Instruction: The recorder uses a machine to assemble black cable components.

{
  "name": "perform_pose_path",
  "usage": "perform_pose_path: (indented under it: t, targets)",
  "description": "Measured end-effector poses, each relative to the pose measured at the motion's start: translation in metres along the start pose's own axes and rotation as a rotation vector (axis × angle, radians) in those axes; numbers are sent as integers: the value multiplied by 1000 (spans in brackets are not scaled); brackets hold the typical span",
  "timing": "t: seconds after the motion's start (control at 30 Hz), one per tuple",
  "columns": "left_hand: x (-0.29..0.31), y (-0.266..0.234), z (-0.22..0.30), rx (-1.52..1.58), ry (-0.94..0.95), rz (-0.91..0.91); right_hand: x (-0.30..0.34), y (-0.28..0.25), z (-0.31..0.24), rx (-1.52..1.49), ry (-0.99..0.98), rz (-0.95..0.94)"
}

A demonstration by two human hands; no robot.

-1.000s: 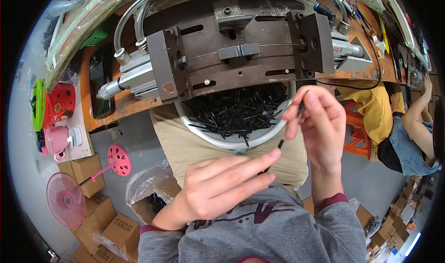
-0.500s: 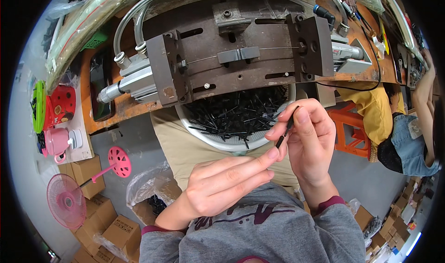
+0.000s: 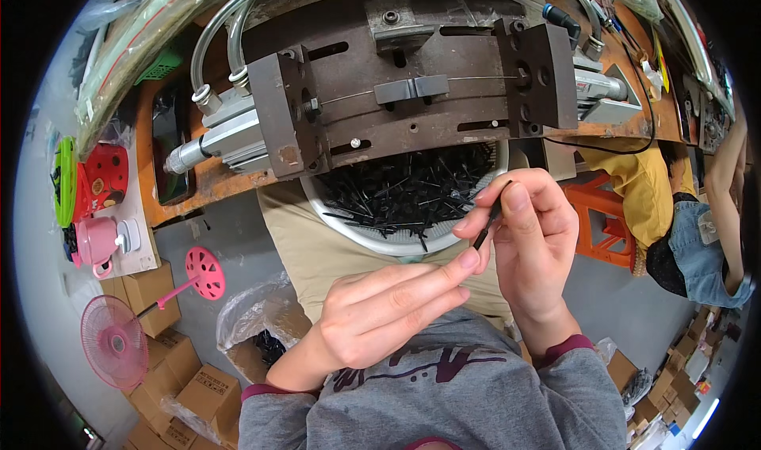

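Rod (image 3: 487,224), black, likely light and stiff, best held mid-length: right hand (image 3: 533,240) pinches its upper part, left hand (image 3: 372,315) meets its lower end, grip hidden.

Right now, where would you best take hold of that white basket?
Probably the exposed near-left rim of the white basket, coming from the person's left. That curved edge shows bare, while the right hand covers part of the right side and the dark metal machine hides the far edge.
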State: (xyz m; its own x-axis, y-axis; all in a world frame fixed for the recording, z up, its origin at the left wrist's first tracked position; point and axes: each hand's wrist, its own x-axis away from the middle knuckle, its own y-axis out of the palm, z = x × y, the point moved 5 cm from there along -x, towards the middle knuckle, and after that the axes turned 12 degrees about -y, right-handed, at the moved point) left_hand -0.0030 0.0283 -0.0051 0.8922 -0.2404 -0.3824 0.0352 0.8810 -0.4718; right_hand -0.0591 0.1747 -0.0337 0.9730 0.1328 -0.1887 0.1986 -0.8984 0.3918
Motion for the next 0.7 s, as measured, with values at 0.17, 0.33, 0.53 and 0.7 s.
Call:
perform_pose_path:
  t: [0.17, 0.33, 0.53, 0.7]
  targets:
    - [0, -1, -1, 9, 2, 5, 4, 5, -4, 37, -34, -28]
    - [-1, -1, 0, 43, -18, 2, 5, 4, -5, 9, -31, -51]
    - [1, 1, -4, 66, -36, -2, 5, 6, -5, 114, 0, -51]
    - [10, 2, -20, 331, -193, 11, 2, 5, 5, -165, 173, -56]
